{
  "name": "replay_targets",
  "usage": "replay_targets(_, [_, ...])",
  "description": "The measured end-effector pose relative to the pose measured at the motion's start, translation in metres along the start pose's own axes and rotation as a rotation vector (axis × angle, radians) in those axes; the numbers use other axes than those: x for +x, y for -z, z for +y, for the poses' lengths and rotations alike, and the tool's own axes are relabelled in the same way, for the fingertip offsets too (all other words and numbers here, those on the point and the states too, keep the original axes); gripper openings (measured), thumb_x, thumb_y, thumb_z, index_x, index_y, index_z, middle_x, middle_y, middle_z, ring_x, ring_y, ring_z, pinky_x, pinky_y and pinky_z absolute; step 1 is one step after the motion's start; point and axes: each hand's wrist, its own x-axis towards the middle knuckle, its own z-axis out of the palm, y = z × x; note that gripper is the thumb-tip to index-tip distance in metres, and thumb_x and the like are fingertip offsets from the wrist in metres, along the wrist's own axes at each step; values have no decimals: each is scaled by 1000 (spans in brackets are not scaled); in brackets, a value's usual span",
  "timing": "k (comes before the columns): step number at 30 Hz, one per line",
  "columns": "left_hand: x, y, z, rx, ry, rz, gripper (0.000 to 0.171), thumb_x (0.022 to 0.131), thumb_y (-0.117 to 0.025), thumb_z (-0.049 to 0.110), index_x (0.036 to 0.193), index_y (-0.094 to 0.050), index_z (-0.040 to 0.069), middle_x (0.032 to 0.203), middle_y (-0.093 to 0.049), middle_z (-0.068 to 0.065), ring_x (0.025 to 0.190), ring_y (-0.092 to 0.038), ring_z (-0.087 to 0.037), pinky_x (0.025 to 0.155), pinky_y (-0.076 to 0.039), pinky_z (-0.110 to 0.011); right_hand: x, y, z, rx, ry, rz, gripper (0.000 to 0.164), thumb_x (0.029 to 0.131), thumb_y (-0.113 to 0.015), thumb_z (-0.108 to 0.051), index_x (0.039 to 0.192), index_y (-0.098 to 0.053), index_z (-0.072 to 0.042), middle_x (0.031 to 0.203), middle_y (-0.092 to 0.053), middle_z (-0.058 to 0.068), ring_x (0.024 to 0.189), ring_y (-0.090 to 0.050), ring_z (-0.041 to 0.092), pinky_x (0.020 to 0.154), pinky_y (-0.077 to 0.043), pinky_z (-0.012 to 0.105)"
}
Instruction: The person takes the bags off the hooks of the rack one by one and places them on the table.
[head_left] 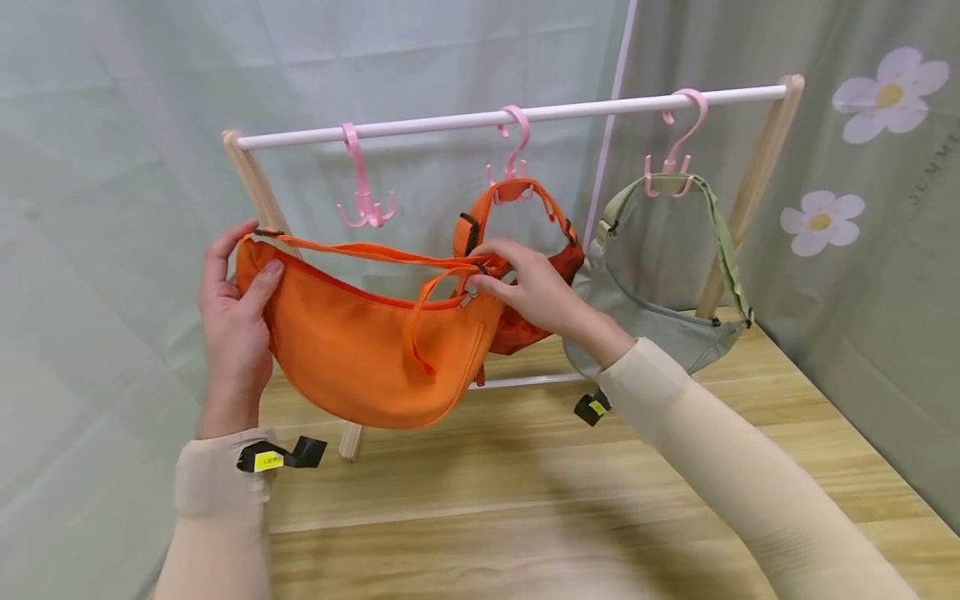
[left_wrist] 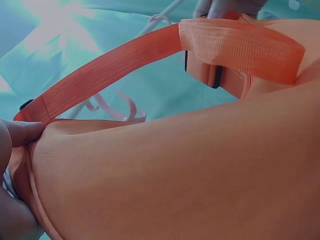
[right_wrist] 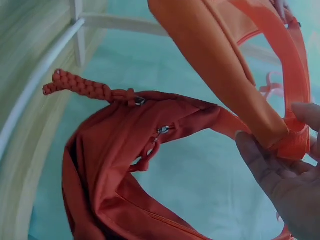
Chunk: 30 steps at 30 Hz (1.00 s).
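With our left hand (head_left: 236,329) we grip the left end of an orange bag (head_left: 367,350), thumb on the front and fingers behind. With our right hand (head_left: 536,287) we pinch its other end between thumb and fingers, where the strap (head_left: 360,248) meets the body. A loose strip of webbing hangs down the front there.

We hold the bag up in the air, above the left part of the wooden surface (head_left: 450,533) and in front of a rack with a white rail (head_left: 435,125). Three pink hooks hang from the rail. The left hook (head_left: 365,204) is just above and behind our bag. From the middle hook (head_left: 517,142) a red bag (head_left: 521,329) hangs by its strap, partly hidden behind ours; in the right wrist view we see its braided pull (right_wrist: 82,87). From the right hook (head_left: 686,125) a grey-green bag (head_left: 645,308) hangs near the surface's far right corner. Beyond the right edge, we see white flowers (head_left: 891,93) printed on the curtain (head_left: 885,333).
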Motion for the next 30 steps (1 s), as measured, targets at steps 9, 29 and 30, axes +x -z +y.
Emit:
replay_targets(9, [-2, 3, 2, -76, 29, 27, 45, 96, -70, -2, 139, -63, 10, 132, -61, -15, 105, -65, -25, 83, -59, -24, -27, -24, 7, 251, -86, 34, 82, 96, -77, -14, 160, -26, -18, 139, -55, 21, 105, -70, 31, 79, -61, 41])
replay_targets(29, [-25, 22, -14, 24, 108, 1, 50, 98, -67, 0, 146, -57, 14, 127, -63, -10, 96, -66, -18, 76, -59, -22, -48, -56, 16, 416, -16, 186, 80, 90, -72, 13, 155, -40, -18, 129, -58, 19, 113, -68, 33, 84, -61, 39])
replay_targets(30, [-26, 24, -16, 29, 110, 13, 50, 98, -67, 1, 146, -57, 14, 126, -63, -10, 95, -66, -18, 76, -59, -21, -49, -58, 16, 430, -14, 194, 79, 89, -72, 14, 155, -41, -17, 129, -58, 19, 112, -69, 34, 84, -61, 39])
